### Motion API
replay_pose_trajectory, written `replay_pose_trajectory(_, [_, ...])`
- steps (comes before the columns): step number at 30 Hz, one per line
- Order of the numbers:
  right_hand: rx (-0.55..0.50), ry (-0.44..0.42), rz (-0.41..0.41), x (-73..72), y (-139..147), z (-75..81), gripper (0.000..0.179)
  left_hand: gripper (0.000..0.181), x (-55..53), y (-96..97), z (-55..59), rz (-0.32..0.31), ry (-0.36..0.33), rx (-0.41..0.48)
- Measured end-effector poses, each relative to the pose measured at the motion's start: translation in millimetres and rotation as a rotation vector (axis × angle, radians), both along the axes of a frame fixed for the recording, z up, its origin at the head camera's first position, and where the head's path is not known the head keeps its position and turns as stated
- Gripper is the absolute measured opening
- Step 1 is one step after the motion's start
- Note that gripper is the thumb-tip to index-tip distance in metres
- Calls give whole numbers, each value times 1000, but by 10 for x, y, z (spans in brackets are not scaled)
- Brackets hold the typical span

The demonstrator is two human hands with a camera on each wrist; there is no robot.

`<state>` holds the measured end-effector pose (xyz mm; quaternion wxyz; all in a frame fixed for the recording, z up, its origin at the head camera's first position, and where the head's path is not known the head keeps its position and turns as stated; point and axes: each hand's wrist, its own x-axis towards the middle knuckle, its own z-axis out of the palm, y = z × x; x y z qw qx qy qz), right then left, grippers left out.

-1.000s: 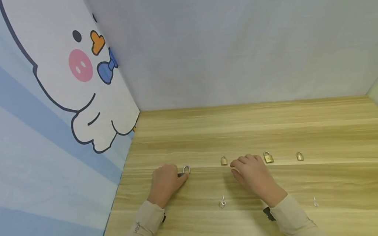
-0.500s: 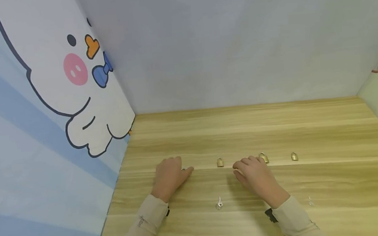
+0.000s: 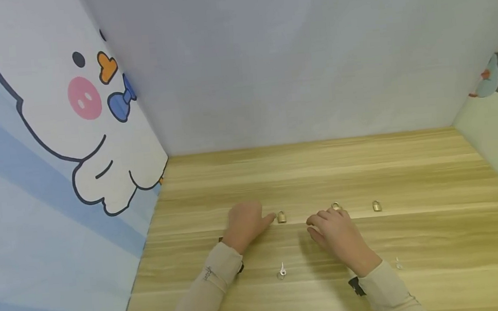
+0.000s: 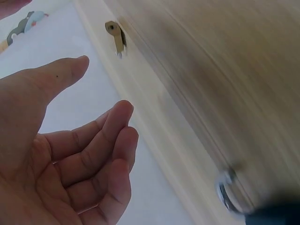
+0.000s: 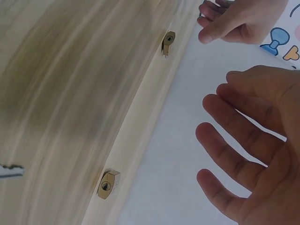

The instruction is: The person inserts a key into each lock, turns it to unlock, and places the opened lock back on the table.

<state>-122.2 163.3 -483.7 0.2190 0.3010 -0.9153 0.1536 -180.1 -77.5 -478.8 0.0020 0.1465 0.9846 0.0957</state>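
Observation:
My left hand (image 3: 248,226) is over the table with its thumb tip beside a small brass padlock (image 3: 281,217). In the left wrist view its fingers bend loosely and hold nothing, with the brass padlock (image 4: 117,35) beyond the thumb. A silver shackle (image 4: 227,192) shows blurred at the lower right there, next to a dark shape. My right hand (image 3: 341,238) hovers in front of a larger brass padlock (image 3: 336,206), partly hidden behind its fingers. The right wrist view shows those fingers (image 5: 234,126) spread and slightly bent, nothing in them.
Another small brass padlock (image 3: 377,206) stands further right in the row. A silver key on a ring (image 3: 282,271) lies nearer, between the forearms; a second key (image 3: 399,264) lies beside the right sleeve. Behind the wooden table (image 3: 233,176) rises a grey wall (image 3: 269,76).
My left hand has let go of the dark padlock with the silver shackle and moved right, towards the small brass padlock. The right hand has barely moved; the head view has shifted.

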Motion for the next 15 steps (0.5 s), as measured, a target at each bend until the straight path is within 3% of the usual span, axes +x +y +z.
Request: replay_pose_trajectory(15, [5, -25, -13, 31, -1, -20, 19, 59, -221, 401, -128, -27, -107, -11])
